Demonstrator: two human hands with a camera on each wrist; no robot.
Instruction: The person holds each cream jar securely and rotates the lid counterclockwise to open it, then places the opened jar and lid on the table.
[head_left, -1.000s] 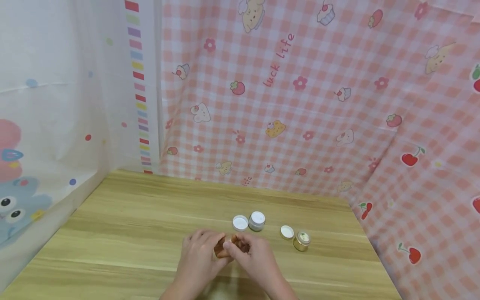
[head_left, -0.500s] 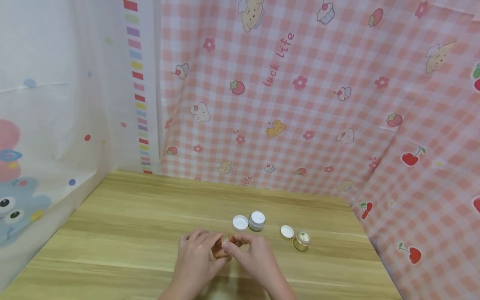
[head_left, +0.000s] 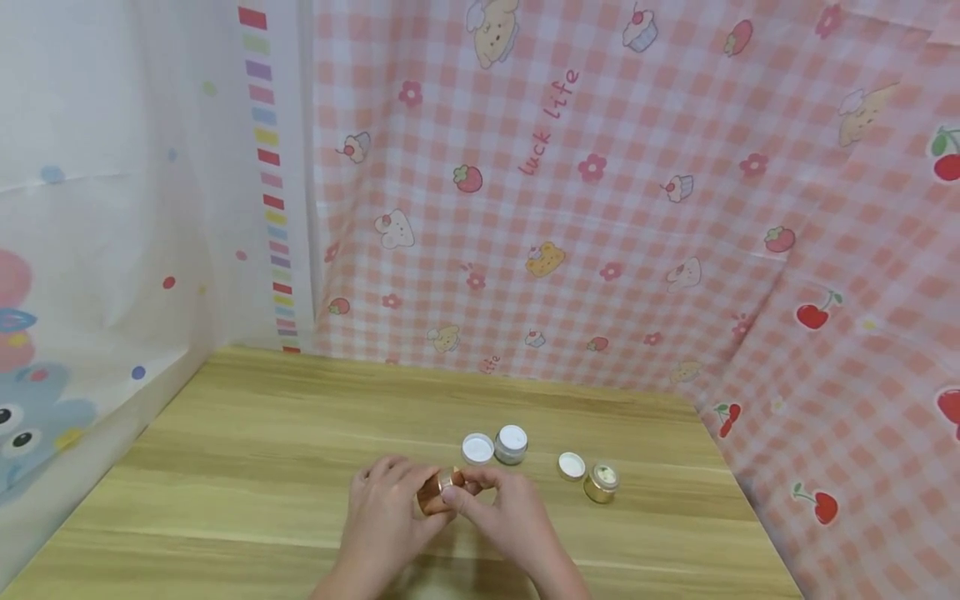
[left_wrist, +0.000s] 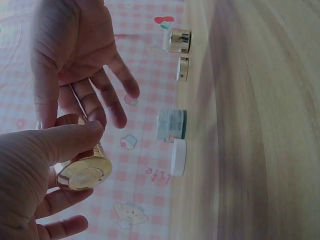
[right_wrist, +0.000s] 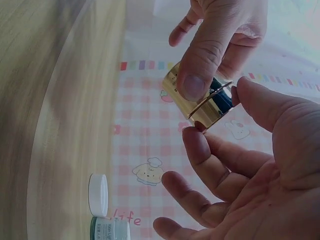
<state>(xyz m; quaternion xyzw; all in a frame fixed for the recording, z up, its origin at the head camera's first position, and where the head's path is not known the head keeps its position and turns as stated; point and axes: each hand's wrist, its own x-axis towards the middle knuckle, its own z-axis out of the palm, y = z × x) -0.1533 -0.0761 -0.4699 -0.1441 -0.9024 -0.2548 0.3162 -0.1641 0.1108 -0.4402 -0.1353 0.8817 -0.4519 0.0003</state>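
A shiny gold cosmetic jar [head_left: 429, 498] is held between both hands above the table. My left hand [head_left: 384, 510] grips its body, thumb laid along the side; the round base [left_wrist: 86, 174] faces the left wrist camera. My right hand [head_left: 512, 510] pinches the gold lid [right_wrist: 220, 102] at the other end with thumb and index finger, its other fingers spread loosely. A seam runs between lid and body in the right wrist view. Beyond the hands are a glass jar [head_left: 512, 452] with a white top surface and an upturned white lid [head_left: 477, 449] beside it.
On the right stands a smaller gold jar [head_left: 601, 488], uncovered, with pale contents, and its lid [head_left: 571, 467] lies inside up to its left. A wooden table [head_left: 262, 467] carries everything. Pink checked cloth [head_left: 570, 208] hangs behind and at the right, white cloth [head_left: 112, 208] at the left.
Both hands have drifted slightly left with the gold jar, and more of its gold side shows. The head view has shifted a little. The jars and lids on the table stay put.
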